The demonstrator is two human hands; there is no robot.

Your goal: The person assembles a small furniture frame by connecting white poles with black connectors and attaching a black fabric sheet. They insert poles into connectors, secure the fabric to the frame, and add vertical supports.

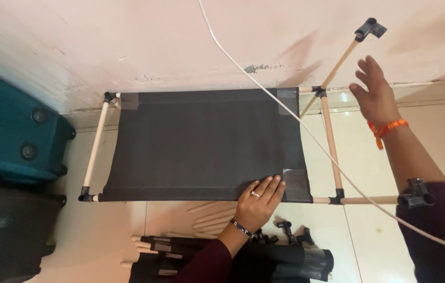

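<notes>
The left hand (260, 202) is being pressed flat, fingers spread, on the near edge of the dark fabric shelf (201, 144), which is stretched between pale tubes on the floor (374, 230) against the wall (180, 42). The right hand (375, 94) is being held open in the air, fingers apart, just beside an upright tube (340, 65) topped by a black connector (370, 28), without being closed on it. A white cable (306, 131) is hanging across the frame. More folded shelves (243, 262) are lying near the left wrist. A teal suitcase (13, 131) is standing at the left.
</notes>
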